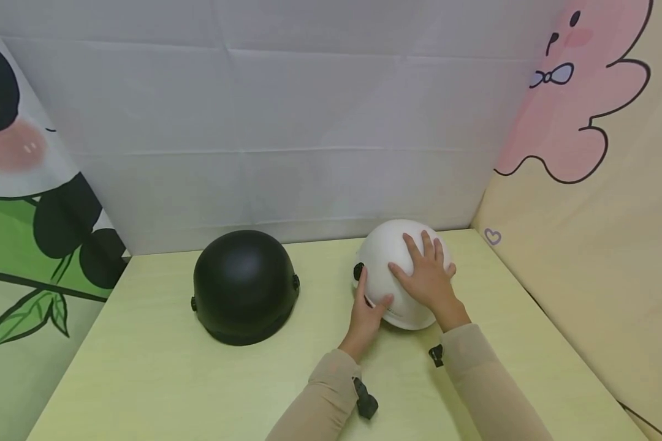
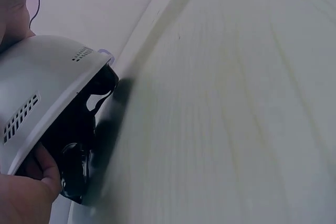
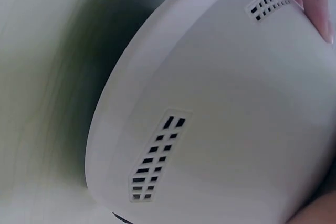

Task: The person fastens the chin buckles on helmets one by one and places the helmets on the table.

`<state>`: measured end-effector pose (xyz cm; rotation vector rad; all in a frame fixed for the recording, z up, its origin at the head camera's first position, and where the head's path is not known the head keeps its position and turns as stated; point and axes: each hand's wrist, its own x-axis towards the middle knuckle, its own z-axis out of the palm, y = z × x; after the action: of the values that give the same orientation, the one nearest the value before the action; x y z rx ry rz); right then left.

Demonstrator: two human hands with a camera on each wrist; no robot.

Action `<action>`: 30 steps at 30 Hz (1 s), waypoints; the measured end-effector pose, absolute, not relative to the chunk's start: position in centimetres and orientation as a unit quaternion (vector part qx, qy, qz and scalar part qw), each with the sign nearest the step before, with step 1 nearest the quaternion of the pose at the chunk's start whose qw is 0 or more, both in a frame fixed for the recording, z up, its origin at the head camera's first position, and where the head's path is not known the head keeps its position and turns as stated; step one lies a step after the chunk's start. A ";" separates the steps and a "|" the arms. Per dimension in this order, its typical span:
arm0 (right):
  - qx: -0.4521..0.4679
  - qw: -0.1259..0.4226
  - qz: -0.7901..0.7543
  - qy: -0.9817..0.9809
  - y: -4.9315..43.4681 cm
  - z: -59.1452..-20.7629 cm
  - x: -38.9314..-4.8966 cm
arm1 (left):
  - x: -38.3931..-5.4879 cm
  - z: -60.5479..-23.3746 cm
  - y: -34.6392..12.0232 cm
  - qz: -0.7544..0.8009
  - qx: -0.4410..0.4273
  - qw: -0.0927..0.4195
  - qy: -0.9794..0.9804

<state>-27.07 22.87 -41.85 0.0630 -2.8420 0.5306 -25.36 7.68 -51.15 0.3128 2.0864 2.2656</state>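
Observation:
A white helmet (image 1: 383, 251) with slotted vents is on the right side of the table, its rim raised from the tabletop in the left wrist view. My left hand (image 1: 363, 318) grips the near-left rim, and one digit reaches inside the edge in the left wrist view. Spread across the dome, my right hand (image 1: 427, 278) rests with its fingers apart. Black lining (image 2: 73, 124) and a strap show under the rim. A dark round knob (image 1: 358, 271) sits at the helmet's left side. In the right wrist view the white helmet (image 3: 226, 108) fills most of the picture.
A black helmet (image 1: 245, 288) stands dome up on the left part of the pale yellow table (image 1: 160, 380). A white sheet wall (image 1: 309, 122) borders the back. Printed cloth walls (image 1: 612, 245) close in the sides. Small black devices (image 1: 366, 401) are on both wrists.

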 end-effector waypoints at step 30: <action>0.004 0.111 0.258 -0.960 22.7 -39.8 -25.7 | -24.8 -48.5 7.3 0.721 0.155 -0.014 0.676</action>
<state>-25.74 22.72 -39.84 0.0124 -2.8187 0.7592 -24.79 7.30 -48.52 0.4905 2.1414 2.2837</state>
